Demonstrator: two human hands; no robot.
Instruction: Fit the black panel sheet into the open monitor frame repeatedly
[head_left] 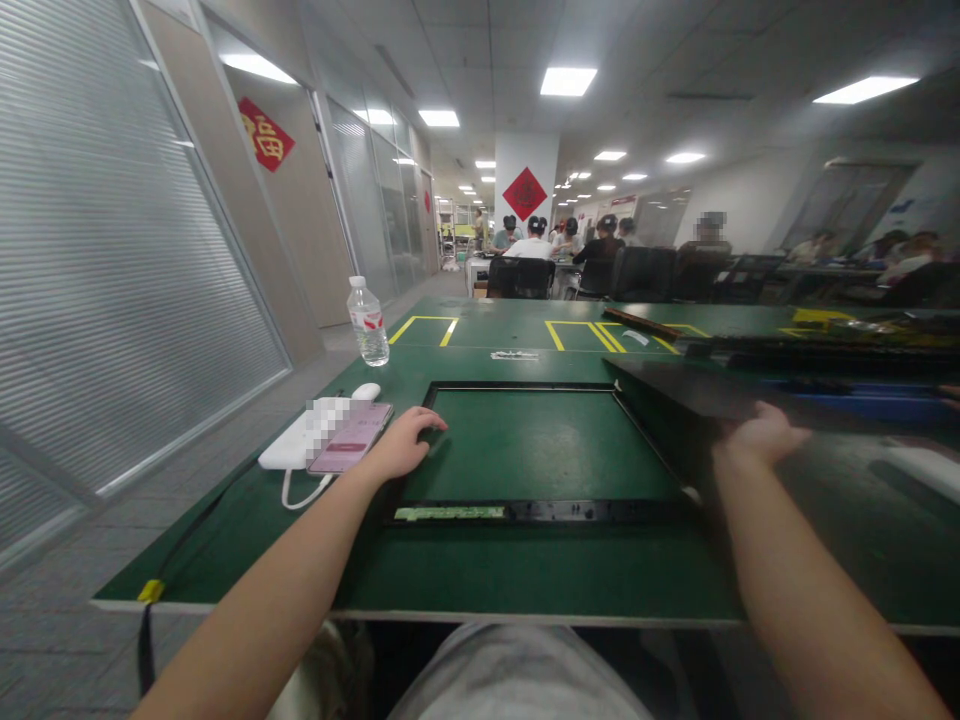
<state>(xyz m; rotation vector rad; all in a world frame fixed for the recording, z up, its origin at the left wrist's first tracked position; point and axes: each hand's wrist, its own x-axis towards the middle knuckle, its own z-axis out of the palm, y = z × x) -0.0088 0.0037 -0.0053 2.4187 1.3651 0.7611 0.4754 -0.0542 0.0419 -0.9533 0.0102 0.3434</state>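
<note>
A thin black rectangular frame (525,386) lies flat on the green tabletop, which shows through its middle. Along its near side runs a strip with a pale green section (450,514). My left hand (409,440) is at the frame's left side, its fingers curled over that edge. To the right, a dark flat panel (675,390) is tilted up off the table beside the frame. My right hand (761,437), blurred by motion, grips this panel; some of its fingers are hidden behind it.
Left of the frame lie a phone (352,440), a white power bank (289,445) with a cable and a white mouse-like object (367,392). A water bottle (368,322) stands behind them. Yellow tape (555,335) marks the far tabletop. Blue material (855,398) lies right; people sit beyond.
</note>
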